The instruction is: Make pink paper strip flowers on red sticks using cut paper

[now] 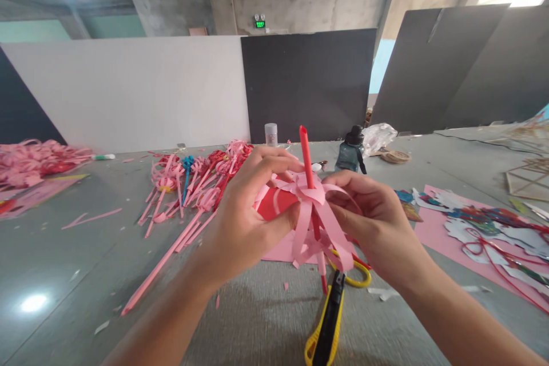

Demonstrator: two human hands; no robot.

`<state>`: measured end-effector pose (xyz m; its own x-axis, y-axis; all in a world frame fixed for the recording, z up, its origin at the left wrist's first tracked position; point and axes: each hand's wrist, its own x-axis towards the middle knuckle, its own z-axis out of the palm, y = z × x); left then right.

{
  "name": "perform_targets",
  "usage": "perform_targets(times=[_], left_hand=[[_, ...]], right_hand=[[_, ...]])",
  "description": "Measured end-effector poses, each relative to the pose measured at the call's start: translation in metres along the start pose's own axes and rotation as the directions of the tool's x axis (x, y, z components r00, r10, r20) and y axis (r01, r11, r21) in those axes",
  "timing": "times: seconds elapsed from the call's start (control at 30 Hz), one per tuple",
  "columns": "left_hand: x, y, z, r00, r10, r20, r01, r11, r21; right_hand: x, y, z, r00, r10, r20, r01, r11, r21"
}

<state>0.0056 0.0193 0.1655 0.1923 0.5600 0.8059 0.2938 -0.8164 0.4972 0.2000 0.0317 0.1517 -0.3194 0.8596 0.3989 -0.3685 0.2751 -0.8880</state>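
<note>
My left hand (244,211) and my right hand (373,217) are raised over the grey table (64,274), both closed on a pink paper flower (315,217) made of curled strips around a red rolled paper stick (306,154) that points upward. My left fingers pinch the strips and a folded red paper piece (274,203) from the left. From the right, my other hand's fingers grip the strips by the stick. Yellow-handled scissors (355,274) and a yellow-black utility knife (326,326) lie on the table just below the hands.
A pile of finished pink and red paper flowers (193,183) lies to the left, more pink scraps (38,157) at far left. A dark water bottle (350,151), a small jar (270,134) and coloured cut-outs on pink paper (484,229) stand to the right.
</note>
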Motion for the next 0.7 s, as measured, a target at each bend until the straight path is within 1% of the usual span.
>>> perform_targets(times=[0.07, 0.17, 0.23, 0.27, 0.3, 0.4, 0.5, 0.57, 0.6, 0.63, 0.7], left_hand=[[0.0, 0.001, 0.0, 1.0, -0.016, -0.004, 0.016, 1.0, 0.018], [-0.002, 0.001, -0.001, 1.0, -0.028, 0.006, 0.028, 0.999, 0.026], [-0.002, -0.002, -0.002, 0.999, -0.046, 0.02, 0.046, 0.999, 0.006], [-0.003, -0.004, -0.002, 0.997, -0.068, 0.026, 0.068, 0.998, -0.009], [-0.003, -0.007, -0.002, 0.995, -0.093, 0.031, 0.094, 0.995, -0.025], [-0.002, -0.017, -0.001, 0.986, -0.158, 0.047, 0.16, 0.986, -0.047], [-0.001, -0.027, 0.001, 0.964, -0.244, 0.106, 0.245, 0.969, -0.003], [-0.002, -0.032, 0.003, 0.922, -0.324, 0.21, 0.32, 0.946, 0.054], [-0.003, -0.034, 0.005, 0.888, -0.362, 0.284, 0.354, 0.932, 0.082], [-0.004, -0.036, 0.007, 0.841, -0.397, 0.368, 0.384, 0.917, 0.11], [-0.008, -0.038, 0.013, 0.724, -0.447, 0.526, 0.431, 0.888, 0.161]], right_hand=[[0.0, 0.001, -0.001, 1.0, 0.004, -0.02, -0.004, 1.0, -0.008], [-0.001, 0.002, -0.004, 0.998, -0.023, -0.06, 0.022, 1.0, -0.014], [0.0, 0.001, -0.005, 0.991, -0.059, -0.117, 0.058, 0.998, -0.014], [0.001, -0.001, -0.006, 0.983, -0.081, -0.164, 0.079, 0.997, -0.014], [0.002, -0.003, -0.007, 0.97, -0.104, -0.22, 0.104, 0.995, -0.013], [0.007, -0.01, -0.012, 0.911, -0.188, -0.368, 0.196, 0.98, -0.016], [0.013, -0.012, -0.02, 0.87, -0.246, -0.426, 0.277, 0.961, 0.011], [0.017, -0.01, -0.026, 0.861, -0.239, -0.448, 0.287, 0.957, 0.04], [0.019, -0.008, -0.028, 0.86, -0.228, -0.456, 0.279, 0.959, 0.048], [0.02, -0.006, -0.03, 0.861, -0.214, -0.462, 0.268, 0.962, 0.053], [0.022, -0.003, -0.032, 0.864, -0.187, -0.468, 0.247, 0.966, 0.071]])
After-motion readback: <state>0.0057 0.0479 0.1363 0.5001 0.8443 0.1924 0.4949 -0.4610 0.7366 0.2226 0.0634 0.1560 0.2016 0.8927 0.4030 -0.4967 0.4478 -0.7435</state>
